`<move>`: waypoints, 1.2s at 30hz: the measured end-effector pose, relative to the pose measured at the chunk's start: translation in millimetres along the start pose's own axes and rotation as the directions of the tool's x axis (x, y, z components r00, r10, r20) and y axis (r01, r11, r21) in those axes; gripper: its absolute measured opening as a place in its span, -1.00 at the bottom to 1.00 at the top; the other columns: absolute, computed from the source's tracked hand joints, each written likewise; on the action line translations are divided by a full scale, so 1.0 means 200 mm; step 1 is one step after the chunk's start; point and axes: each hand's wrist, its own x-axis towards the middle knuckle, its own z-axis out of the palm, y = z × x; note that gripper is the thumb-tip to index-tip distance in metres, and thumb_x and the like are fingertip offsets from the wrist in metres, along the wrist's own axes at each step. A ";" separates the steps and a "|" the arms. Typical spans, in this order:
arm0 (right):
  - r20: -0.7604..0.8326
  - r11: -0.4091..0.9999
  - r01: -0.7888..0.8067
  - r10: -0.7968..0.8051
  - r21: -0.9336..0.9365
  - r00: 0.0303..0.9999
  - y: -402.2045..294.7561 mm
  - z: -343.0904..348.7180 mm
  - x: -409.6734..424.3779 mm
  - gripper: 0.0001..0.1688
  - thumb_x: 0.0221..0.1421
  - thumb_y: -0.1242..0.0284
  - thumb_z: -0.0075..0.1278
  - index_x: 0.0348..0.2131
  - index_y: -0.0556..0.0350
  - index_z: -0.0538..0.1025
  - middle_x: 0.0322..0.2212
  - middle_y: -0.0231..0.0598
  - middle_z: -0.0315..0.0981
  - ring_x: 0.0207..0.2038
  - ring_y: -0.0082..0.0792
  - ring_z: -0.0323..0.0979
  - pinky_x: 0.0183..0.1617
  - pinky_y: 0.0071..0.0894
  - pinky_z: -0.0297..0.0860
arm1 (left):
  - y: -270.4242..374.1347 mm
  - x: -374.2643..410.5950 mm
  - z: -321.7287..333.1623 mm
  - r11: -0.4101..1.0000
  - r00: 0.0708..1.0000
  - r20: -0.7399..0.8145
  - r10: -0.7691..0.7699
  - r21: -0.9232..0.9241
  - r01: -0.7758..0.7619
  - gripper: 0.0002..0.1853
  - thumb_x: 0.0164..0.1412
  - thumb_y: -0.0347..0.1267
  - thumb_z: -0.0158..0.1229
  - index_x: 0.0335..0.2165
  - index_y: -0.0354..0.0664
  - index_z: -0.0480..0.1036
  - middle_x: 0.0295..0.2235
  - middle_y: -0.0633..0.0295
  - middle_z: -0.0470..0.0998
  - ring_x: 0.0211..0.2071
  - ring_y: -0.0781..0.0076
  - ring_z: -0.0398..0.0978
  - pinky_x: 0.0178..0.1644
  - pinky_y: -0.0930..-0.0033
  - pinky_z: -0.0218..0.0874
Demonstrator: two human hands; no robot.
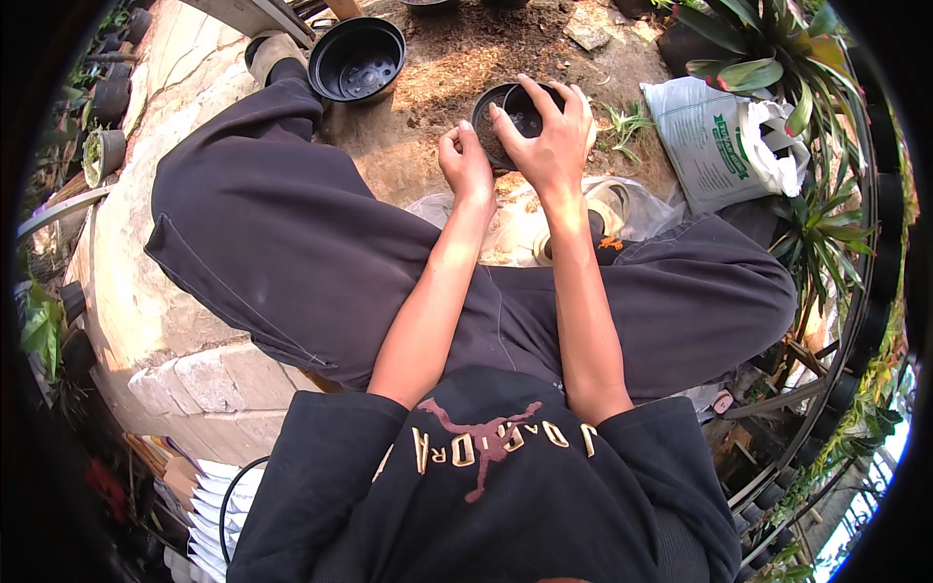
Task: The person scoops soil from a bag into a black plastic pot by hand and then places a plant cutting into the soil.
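Note:
A black plastic plant pot (484,120) with dark soil inside stands on the ground before me. Within it, toward the right, sits a smaller black pot (519,109). My right hand (547,135) spans the smaller pot from above, thumb on its near left side and fingers at the far right rim. At the larger pot's left edge is my left hand (466,160), its fingers curled; whether they pinch the rim cannot be told. A wide, bare black pot (357,62) with drainage holes lies farther left.
A white printed sack (692,146), its top folded open, leans at the right beside bromeliad plants (751,65). Loose brown soil (466,51) covers the ground ahead. Clear plastic sheeting (652,211) lies near my foot. A small potted plant (104,157) stands at far left.

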 end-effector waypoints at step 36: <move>-0.105 1.000 -0.021 0.019 -0.019 0.994 -0.11 -0.03 0.08 -0.33 -0.02 -0.04 0.33 0.07 -0.30 0.64 0.03 0.04 0.41 0.12 0.07 0.36 0.24 0.11 0.22 | -0.04 0.02 -0.02 0.999 0.999 -0.004 0.049 0.025 -0.049 -0.68 0.49 -0.20 0.04 -0.16 -0.30 0.44 -0.30 0.25 0.49 -0.27 0.51 0.40 -0.13 0.37 0.28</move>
